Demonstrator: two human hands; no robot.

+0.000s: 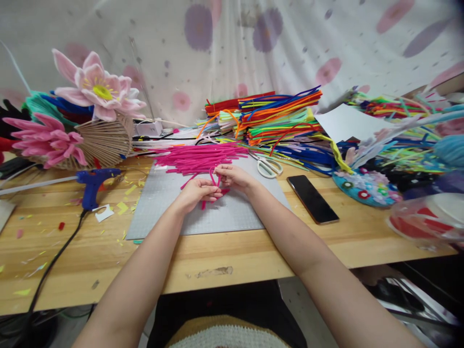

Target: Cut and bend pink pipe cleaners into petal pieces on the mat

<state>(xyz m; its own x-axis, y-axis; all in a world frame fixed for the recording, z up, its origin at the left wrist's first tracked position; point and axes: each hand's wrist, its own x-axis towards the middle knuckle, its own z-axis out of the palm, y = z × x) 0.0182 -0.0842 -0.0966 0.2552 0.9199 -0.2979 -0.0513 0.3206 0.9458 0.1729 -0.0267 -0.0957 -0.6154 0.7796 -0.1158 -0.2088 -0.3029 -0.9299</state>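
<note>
Between my two hands is a magenta pipe cleaner [211, 173], bent into a narrow loop. My left hand [200, 191] pinches it from the left, fingers pressed together. On the other side my right hand [231, 177] grips it near the top with thumb and forefinger. Short magenta pieces [203, 205] lie on the grey cutting mat [159, 212] below, partly hidden by my hands. Just beyond the hands a pile of straight magenta pipe cleaners [199, 157] is spread across the mat's far edge.
White-handled scissors [268, 167] lie right of the pile, near a black phone [312, 198]. At left are a blue glue gun [94, 186] and pink fuzzy flowers [103, 92]. Bundles of coloured pipe cleaners [279, 116] line the back. A clear plastic tub [427, 217] stands at right.
</note>
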